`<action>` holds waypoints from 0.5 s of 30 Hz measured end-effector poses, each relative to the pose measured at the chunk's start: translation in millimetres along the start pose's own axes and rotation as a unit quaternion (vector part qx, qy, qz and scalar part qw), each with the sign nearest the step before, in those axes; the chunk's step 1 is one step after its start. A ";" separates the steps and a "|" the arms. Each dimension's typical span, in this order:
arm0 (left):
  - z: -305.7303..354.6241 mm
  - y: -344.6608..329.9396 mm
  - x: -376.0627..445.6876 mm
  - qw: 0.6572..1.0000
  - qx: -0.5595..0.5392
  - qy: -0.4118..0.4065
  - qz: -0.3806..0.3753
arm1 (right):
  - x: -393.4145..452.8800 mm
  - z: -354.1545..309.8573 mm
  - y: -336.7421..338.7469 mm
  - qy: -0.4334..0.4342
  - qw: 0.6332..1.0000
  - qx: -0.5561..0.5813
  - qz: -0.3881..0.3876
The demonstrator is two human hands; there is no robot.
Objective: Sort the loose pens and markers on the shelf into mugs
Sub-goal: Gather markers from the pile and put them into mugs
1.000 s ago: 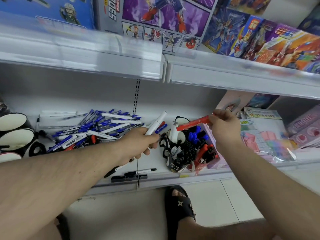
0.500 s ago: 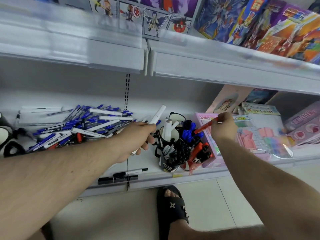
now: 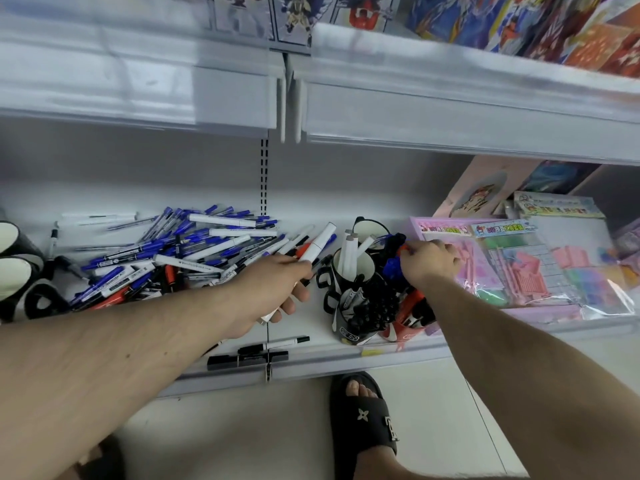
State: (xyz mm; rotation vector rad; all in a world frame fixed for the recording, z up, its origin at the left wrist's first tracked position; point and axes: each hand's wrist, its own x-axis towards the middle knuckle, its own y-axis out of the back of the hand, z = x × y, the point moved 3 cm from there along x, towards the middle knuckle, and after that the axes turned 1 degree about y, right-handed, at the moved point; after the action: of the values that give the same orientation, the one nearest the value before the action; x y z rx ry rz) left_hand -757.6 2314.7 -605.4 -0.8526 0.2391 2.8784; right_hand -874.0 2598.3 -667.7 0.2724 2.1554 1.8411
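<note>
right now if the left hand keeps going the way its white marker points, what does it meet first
Probably the mug of white markers, just right of the white marker that the left hand grips. Depth is unclear; it could pass behind the mug toward the shelf's back wall.

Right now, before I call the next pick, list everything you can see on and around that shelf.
loose pens and markers: a large pile, mostly blue and white, some red and black, shelf left
filled mugs: a cluster, black and white, holding white, black, blue and red markers, shelf centre
empty mugs: about three, black with white insides, far left
black markers: several, at the shelf's front edge
toy packs: several, pink and pastel, shelf right
boxes: several, multicoloured, upper shelf
sandal: one, black, on the floor
left hand: grips a white marker
right hand: pinches a red marker above the mugs
</note>
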 end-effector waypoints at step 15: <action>-6.7 16.0 -23.1 0.997 0.000 0.011 -0.070 | -76.0 -82.4 50.1 0.096 0.885 0.443 -0.109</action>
State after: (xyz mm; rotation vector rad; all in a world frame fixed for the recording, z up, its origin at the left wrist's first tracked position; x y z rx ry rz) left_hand -737.5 2296.0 -596.5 -0.8658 0.1733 2.7399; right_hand -833.0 2504.9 -599.4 0.0166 2.8924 0.6773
